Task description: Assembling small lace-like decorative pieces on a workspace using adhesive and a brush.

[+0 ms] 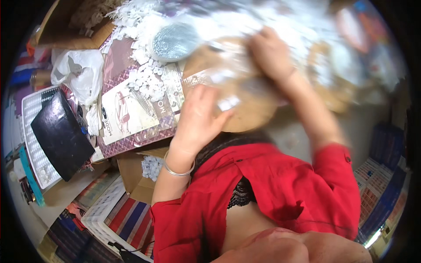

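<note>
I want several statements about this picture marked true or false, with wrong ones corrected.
1. A thin silver-coloured bracelet circles the left wrist. True.
2. The left hand is nearer the picture's upper edge. False: the right hand is nearer than the left hand.
3. Small white pieces lie left of the round brown board. True.
4. Both sleeves are blue. False: the sleeves are red.
5. A crumpled white plastic bag lies right of the board. False: the bag is left.
</note>
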`<state>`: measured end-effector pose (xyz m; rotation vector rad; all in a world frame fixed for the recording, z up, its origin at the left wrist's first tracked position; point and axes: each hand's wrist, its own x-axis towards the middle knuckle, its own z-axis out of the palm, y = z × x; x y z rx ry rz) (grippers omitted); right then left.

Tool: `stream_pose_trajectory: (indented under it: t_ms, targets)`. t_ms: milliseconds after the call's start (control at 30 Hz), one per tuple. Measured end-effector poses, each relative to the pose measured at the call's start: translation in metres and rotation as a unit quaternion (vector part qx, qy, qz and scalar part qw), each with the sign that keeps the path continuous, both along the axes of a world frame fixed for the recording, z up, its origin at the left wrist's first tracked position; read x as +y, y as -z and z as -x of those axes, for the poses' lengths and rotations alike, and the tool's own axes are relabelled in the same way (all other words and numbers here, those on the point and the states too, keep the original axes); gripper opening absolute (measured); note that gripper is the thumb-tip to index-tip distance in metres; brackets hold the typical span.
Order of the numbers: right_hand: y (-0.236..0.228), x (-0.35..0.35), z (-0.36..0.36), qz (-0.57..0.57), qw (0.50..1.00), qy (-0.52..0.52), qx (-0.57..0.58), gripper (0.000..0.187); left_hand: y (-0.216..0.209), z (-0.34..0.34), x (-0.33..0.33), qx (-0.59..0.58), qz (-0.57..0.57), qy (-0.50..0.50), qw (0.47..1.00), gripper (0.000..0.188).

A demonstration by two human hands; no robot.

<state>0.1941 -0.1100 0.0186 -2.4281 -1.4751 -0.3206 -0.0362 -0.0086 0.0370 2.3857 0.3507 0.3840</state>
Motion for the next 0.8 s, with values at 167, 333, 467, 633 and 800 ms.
stream_pose_trajectory:
  t_ms: [167,333,467,633,800]
  targets:
    - [-0.018,-0.026,0.044,-0.007,0.95,-0.087,0.3,0.021,0.021,-0.009,-0.011,-0.063,-0.038,-0.027,0.997,0.022]
    - [-0.012,-0.034,0.057,0.068,0.91,-0.039,0.407,0.026,0.024,-0.014,-0.012,-0.053,-0.036,-0.029,0.998,0.022]
    - [-0.002,-0.04,0.06,0.049,0.96,-0.055,0.272,0.026,0.02,-0.016,-0.014,-0.046,-0.03,-0.029,0.998,0.022]
    - [-0.005,-0.056,0.04,-0.146,0.957,-0.055,0.245,0.017,0.017,-0.014,-0.012,-0.061,0.002,-0.036,0.997,0.022]
    - [0.005,-0.098,-0.026,-0.161,0.975,0.123,0.094,0.009,0.006,-0.024,0.003,-0.064,-0.01,-0.123,0.99,0.023]
